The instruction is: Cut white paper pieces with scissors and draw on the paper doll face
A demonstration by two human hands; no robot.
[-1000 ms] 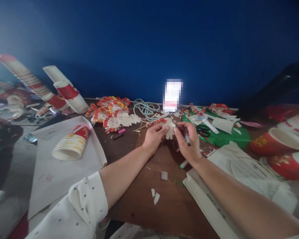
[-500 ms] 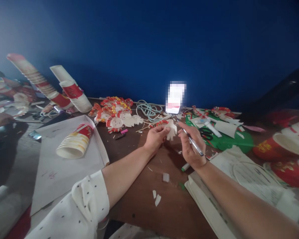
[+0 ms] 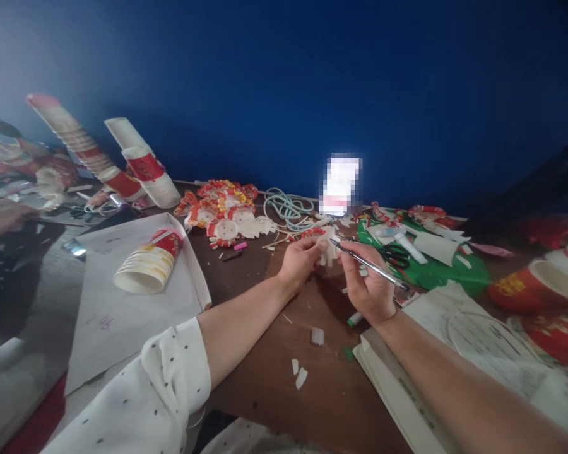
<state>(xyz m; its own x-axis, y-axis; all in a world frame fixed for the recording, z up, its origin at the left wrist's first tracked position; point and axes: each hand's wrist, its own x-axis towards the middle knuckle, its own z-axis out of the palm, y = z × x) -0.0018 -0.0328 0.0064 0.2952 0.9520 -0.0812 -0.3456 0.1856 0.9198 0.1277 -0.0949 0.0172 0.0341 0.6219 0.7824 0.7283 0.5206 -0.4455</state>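
Between thumb and fingers, my left hand (image 3: 301,261) pinches a small white paper cutout (image 3: 330,251) with a jagged lower edge. My right hand (image 3: 370,284) grips a silver pen (image 3: 376,268), its dark tip touching or very close to the cutout. Fingers hide part of the cutout, and I cannot make out any marks on it. Behind my left hand lies a pile of red, yellow and white paper crafts (image 3: 224,214) with drawn faces. White paper scraps (image 3: 301,377) and a small clear piece (image 3: 317,336) lie on the brown table below my hands.
A lit phone (image 3: 339,186) leans at the back by the blue wall. Nested paper cups (image 3: 146,265) lie on a white box lid (image 3: 92,340) at left. Black scissors (image 3: 396,257) and a green sheet (image 3: 459,274) are at right. Another person's hand (image 3: 4,217) shows at far left.
My right hand has brought the pen to the paper cutout, tilting it flatter. My left hand still holds the cutout. The whole view has shifted slightly.
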